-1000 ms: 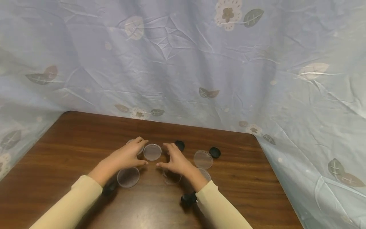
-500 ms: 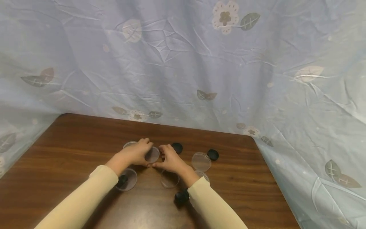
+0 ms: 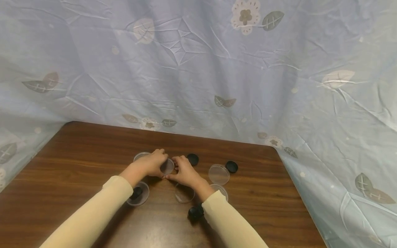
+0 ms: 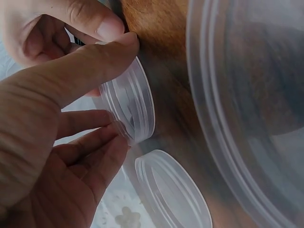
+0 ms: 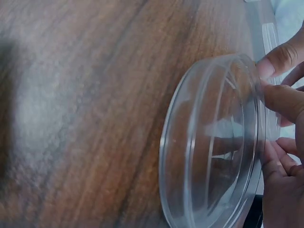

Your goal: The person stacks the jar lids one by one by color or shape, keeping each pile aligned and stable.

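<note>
Both hands meet around a small clear petri dish (image 3: 168, 167) near the middle of the wooden table. My left hand (image 3: 151, 164) grips its left side, with the thumb on the near edge and the fingers at the far side. On the right side, my right hand (image 3: 187, 174) holds it between thumb and curled fingers. The two thumb tips come together at the near rim. In the left wrist view the held dish (image 4: 140, 107) shows a ridged, see-through side wall. A larger clear dish (image 5: 204, 142) lies just below my right hand in the right wrist view.
Another clear dish (image 3: 140, 155) lies partly behind my left hand, and one (image 3: 144, 197) below its wrist. More clear dishes (image 3: 219, 174) lie right of my right hand. Two black round discs (image 3: 193, 159) sit toward the back. A patterned curtain (image 3: 186, 75) hangs behind the table.
My hands were apart on either side of the dish a second ago. The left has moved right, and both have closed around it. Little differs over the last half second.
</note>
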